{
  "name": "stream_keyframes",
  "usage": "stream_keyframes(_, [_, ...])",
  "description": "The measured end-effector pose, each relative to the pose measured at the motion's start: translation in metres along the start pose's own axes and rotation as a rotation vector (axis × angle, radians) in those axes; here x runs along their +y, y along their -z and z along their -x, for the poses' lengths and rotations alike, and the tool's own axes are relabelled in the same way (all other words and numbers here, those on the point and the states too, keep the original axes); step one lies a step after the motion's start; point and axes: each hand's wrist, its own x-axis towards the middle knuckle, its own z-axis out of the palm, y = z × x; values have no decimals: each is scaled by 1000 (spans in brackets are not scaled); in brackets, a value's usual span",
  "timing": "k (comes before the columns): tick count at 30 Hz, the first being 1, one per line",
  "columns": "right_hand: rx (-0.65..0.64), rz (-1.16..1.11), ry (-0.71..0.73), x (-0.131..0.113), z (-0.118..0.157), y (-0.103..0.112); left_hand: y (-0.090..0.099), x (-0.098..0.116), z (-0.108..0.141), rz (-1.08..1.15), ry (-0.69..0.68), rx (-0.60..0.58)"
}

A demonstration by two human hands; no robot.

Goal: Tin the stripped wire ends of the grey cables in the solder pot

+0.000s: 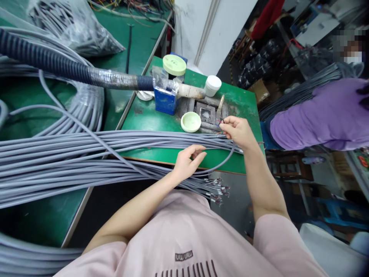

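My right hand [238,132] is closed in a pinch on the end of a grey cable [227,159], whose thin coloured wires [220,121] stick out past the fingertips. The wires are beside a small square metal pot [206,114] with a shiny surface. From that hand the cable curves down and back to the left. My left hand [188,163] hovers over the cables, thumb and curled fingers apart, with nothing visible in it. Under both hands runs a bundle of grey cables [150,139]. A second group of stripped cable ends [217,190] hangs at the table's near edge.
A pale round dish [190,122], a white tub [212,85] and a blue box [165,100] surround the pot. A ribbed hose [72,71] reaches over the green table [144,119]. Coiled cable [89,104] lies left. A person in purple [323,115] is at right.
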Motion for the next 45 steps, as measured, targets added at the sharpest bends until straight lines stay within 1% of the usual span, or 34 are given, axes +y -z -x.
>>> stream_keyframes(3, [-75,59,78,-10,6,-5,0,6,-9,182,157,12])
stream_keyframes(5, [-89,113,133,-16,16,-12,-3,12,-15,312,244,-15])
stream_keyframes(6, [-87,147,161,-18,21,-16,-5,15,-19,358,267,-30])
stream_keyframes(8, [-68,217,211,-19,30,-24,-10,18,-24,405,265,-44])
stream_keyframes(10, [-41,246,249,-17,35,-30,-17,17,-26,413,227,-36])
stream_keyframes(13, [4,192,257,-13,38,-35,-29,12,-23,396,180,-55])
stream_keyframes(15, [36,160,233,-11,34,-34,-34,10,-19,365,148,-86])
stream_keyframes(17, [65,174,211,-9,23,-27,-34,10,-16,261,89,-116])
stream_keyframes(18, [73,200,200,-7,15,-22,-30,10,-14,170,40,-119])
stream_keyframes(20, [78,282,168,-1,-6,-10,-18,8,-12,-65,-95,-100])
stream_keyframes(21, [68,332,137,2,-18,-4,-11,6,-12,-185,-173,-71])
stream_keyframes(23, [50,454,94,10,-43,4,4,1,-12,-363,-307,-35])
stream_keyframes(26, [15,677,96,17,-74,7,17,-7,-12,-467,-393,-12])
stream_keyframes(30, [-50,921,56,20,-100,-5,18,-11,-14,-434,-389,5])
stream_keyframes(34, [-98,1064,5,21,-114,-18,18,-10,-16,-375,-329,26])
stream_keyframes(39, [-149,1161,-28,23,-120,-26,19,-10,-16,-354,-295,5])
stream_keyframes(45, [-162,1203,-16,29,-123,-29,20,-10,-16,-349,-305,-6])
